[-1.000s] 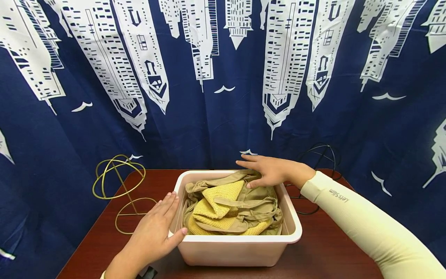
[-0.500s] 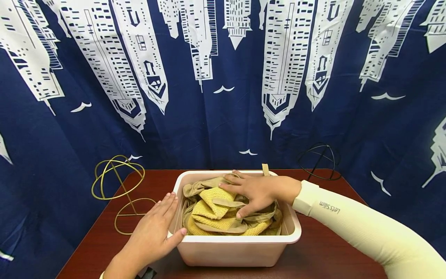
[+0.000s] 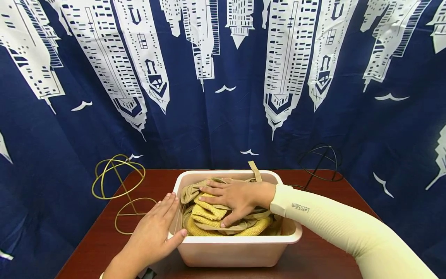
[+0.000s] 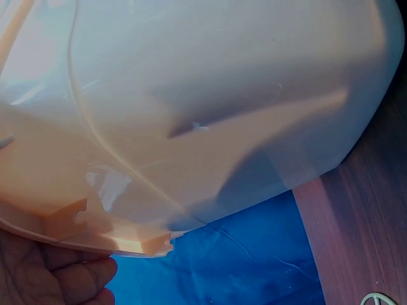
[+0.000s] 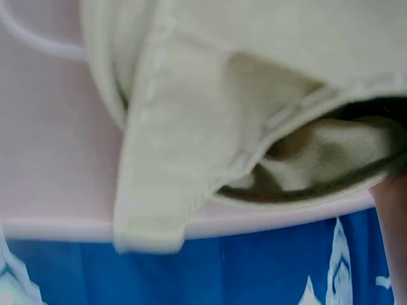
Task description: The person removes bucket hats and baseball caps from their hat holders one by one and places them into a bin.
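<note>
A pale pink plastic bin with a white rim holds a crumpled khaki cloth item with stitched straps and a yellow knitted fabric. My right hand lies on this heap, fingers spread, palm down. Behind its wrist a khaki strap sticks up past the bin's back rim. In the right wrist view, the khaki strap's end hangs over the rim beside a fabric opening. My left hand rests against the bin's left rim with straight fingers; its fingers appear under that rim in the left wrist view.
On the dark red wooden table, a gold wire stand is at left and a black wire stand at back right. A blue curtain with white buildings hangs behind. Something black shows under my left wrist.
My right hand has come down from above the bin's back right onto the fabric and moved left and forward across it. The strap now stands up behind it. My left hand stays put.
</note>
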A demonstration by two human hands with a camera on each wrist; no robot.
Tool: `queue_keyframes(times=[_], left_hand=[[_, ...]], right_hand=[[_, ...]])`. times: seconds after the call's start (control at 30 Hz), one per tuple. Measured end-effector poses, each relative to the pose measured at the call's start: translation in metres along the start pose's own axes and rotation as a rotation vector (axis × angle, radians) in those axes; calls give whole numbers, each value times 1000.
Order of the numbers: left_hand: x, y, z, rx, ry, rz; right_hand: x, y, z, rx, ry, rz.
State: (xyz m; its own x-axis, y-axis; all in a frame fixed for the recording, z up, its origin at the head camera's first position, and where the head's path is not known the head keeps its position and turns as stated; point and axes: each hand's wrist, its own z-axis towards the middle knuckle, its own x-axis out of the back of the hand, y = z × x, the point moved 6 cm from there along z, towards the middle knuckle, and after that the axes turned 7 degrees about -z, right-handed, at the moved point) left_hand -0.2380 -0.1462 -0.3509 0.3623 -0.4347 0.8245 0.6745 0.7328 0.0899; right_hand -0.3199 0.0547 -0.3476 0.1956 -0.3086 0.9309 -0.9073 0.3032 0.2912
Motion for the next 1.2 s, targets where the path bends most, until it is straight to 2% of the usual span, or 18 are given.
queue_keyframes(times=[0.13,0.27,0.37,0.5,0.7,0.87,1.03,1.2], left_hand=[[1,0,0,-1,3,3],[1,0,2,4,-1,0],[1,0,3,5,-9,-1],[2,-1,0,9,-12,9],[2,1,-2,4,-7,7],[0,1,-1,-2,-5,4],[0,0,-2,5,-13,2],[0,-1,-1,9,-37,3]], right_hand=[[-16,0,5,5,-51,116],[-30,0,8,-44,-119,228],[-34,-1,9,-62,-149,243],[-29,-2,11,-42,-117,150],[-6,3,1,-22,25,-94],[22,8,-4,30,141,-146],[36,3,17,99,215,-194],[19,-3,45,171,203,-226]])
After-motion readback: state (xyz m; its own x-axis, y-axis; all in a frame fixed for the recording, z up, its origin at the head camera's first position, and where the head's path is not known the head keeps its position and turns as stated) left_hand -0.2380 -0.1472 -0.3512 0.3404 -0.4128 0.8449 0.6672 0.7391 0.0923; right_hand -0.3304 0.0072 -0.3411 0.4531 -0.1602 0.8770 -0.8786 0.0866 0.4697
